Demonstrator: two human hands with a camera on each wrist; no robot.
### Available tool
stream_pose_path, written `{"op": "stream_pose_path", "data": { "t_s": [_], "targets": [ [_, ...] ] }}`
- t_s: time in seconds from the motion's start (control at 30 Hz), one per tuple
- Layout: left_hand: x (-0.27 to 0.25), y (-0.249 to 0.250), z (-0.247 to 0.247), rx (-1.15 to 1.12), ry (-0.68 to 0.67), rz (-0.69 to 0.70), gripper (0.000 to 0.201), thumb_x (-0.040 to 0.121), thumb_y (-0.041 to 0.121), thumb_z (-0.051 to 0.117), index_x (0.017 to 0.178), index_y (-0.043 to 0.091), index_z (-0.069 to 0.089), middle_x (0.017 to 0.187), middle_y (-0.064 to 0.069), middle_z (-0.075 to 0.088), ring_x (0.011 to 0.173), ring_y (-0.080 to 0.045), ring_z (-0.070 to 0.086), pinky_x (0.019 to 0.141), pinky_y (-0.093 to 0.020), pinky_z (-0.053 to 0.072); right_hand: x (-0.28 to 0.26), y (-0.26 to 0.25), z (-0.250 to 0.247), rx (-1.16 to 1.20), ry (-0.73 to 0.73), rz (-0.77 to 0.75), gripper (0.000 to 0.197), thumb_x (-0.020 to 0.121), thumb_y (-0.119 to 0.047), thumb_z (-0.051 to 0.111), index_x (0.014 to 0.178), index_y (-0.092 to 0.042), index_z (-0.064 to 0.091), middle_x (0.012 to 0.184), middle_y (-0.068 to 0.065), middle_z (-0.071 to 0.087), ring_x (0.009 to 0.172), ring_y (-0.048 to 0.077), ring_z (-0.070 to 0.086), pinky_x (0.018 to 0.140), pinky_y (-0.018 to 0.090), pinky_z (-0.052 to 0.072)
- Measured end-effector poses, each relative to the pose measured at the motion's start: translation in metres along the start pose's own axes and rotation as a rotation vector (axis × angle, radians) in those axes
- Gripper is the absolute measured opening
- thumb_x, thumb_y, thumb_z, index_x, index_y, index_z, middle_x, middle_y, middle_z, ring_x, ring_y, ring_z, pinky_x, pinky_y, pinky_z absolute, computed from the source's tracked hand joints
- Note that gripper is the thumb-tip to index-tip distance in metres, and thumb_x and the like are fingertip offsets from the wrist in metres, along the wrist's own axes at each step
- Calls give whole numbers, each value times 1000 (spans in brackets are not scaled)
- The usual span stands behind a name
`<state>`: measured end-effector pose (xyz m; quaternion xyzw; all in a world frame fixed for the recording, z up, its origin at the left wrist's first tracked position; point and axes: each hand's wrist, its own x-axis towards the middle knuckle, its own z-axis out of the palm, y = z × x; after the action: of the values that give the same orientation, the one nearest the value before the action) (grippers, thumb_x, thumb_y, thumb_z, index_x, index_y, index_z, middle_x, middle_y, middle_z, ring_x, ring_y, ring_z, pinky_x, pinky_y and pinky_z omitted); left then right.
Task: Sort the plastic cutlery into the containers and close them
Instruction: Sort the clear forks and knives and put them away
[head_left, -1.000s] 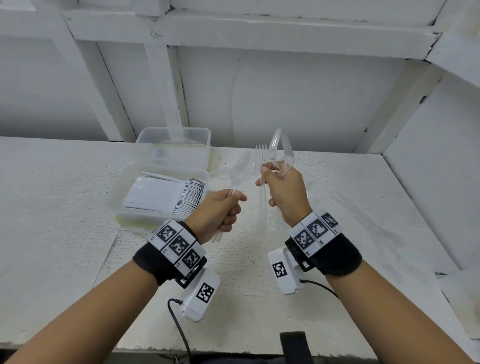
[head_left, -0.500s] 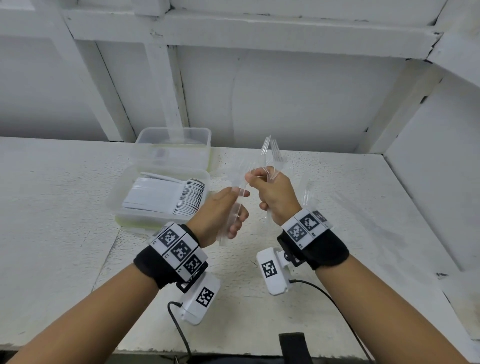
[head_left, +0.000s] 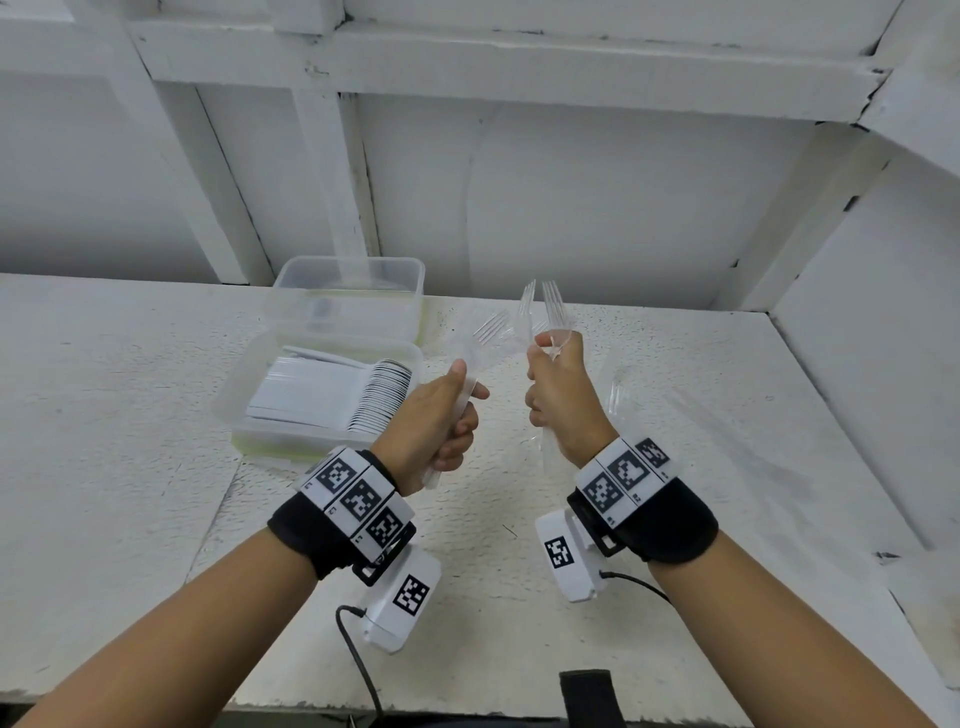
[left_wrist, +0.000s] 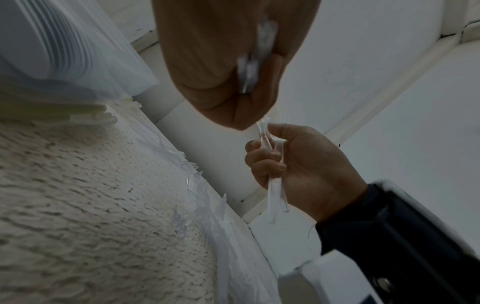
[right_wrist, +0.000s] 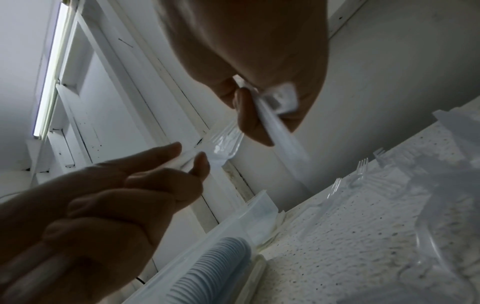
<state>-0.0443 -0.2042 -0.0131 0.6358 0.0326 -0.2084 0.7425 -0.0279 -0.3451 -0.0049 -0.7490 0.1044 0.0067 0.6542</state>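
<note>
the left hand (head_left: 441, 421) is curled around the handles of clear plastic forks (head_left: 485, 332), thumb on top, prongs pointing up. the right hand (head_left: 563, 400) is curled around its own bunch of clear forks (head_left: 550, 304), also prongs up. the two hands are held up close together above the table (head_left: 130, 441), not touching.

just left of the left hand sits an open container (head_left: 332, 395) packed with white cutlery. behind it, farther from the hands, is a second clear container (head_left: 350, 291); i cannot tell what is inside. more clear forks (right_wrist: 362, 164) lie loose on the table to the right of the right hand.

this looks like the fork-gathering step. next, i think the forks need to be lined up into one neat bunch, all pointing the same way, then laid in the second container.
</note>
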Motion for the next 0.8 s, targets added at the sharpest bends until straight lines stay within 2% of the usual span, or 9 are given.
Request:
{"op": "stream_pose_path", "data": {
  "t_s": [0.17,0.23,0.3,0.4,0.5,0.57,0.67,0.73,0.8],
  "targets": [
    [4,-3,3,74,46,53,30,101,34,33,90,11,50,59,1,33,35,-6,26,35,-13,21,-5,15,5,-81,63,-169,6,94,-13,47,96,-16,51,72,-6,45,59,10,40,52,24,36],
    [5,-4,6,67,78,57,30,101,35,33,88,12,49,58,1,34,36,-6,27,35,-14,22,-7,18,8,-66,87,-171,7,92,-10,50,93,-16,55,72,-6,47,62,11,44,52,24,39],
    [6,-5,10,59,115,57,31,100,38,35,88,13,49,56,3,34,36,-6,26,36,-15,21,-10,18,11,-44,90,-152,11,92,-12,51,100,-16,57,73,-6,50,64,12,49,48,19,43],
    [8,-6,13,92,149,71,27,99,36,40,89,13,49,55,3,34,36,-5,25,36,-15,19,-11,17,15,-30,84,-123,15,97,-20,46,112,-21,51,79,-4,55,62,8,51,47,14,40],
    [9,-7,12,107,156,86,27,100,33,38,88,12,51,56,2,35,35,-5,27,36,-15,22,-12,15,17,-21,72,-112,11,100,-23,39,110,-25,42,80,-2,56,59,7,46,54,20,38],
    [8,-8,12,136,161,97,29,100,33,35,87,12,51,57,1,38,35,-6,31,36,-15,25,-11,15,17,-27,79,-109,9,99,-22,37,108,-23,40,76,-3,51,57,8,42,53,23,36],
    [8,-9,13,172,173,119,30,101,33,33,86,12,49,59,-1,38,35,-6,32,36,-16,26,-9,15,19,-35,76,-99,10,98,-20,40,105,-22,45,74,-6,47,61,9,44,56,24,38],
    [10,-9,15,179,191,122,32,101,34,31,86,12,48,60,-1,36,36,-5,30,36,-17,25,-9,16,22,-52,73,-109,11,96,-19,43,102,-24,50,83,-8,50,73,13,50,66,28,43],
    [12,-10,16,171,203,113,35,101,37,28,87,12,46,59,0,36,35,-5,29,37,-18,23,-11,15,23,-48,71,-121,14,95,-16,45,103,-21,54,91,-6,52,76,15,53,68,28,48]
  ]
}}
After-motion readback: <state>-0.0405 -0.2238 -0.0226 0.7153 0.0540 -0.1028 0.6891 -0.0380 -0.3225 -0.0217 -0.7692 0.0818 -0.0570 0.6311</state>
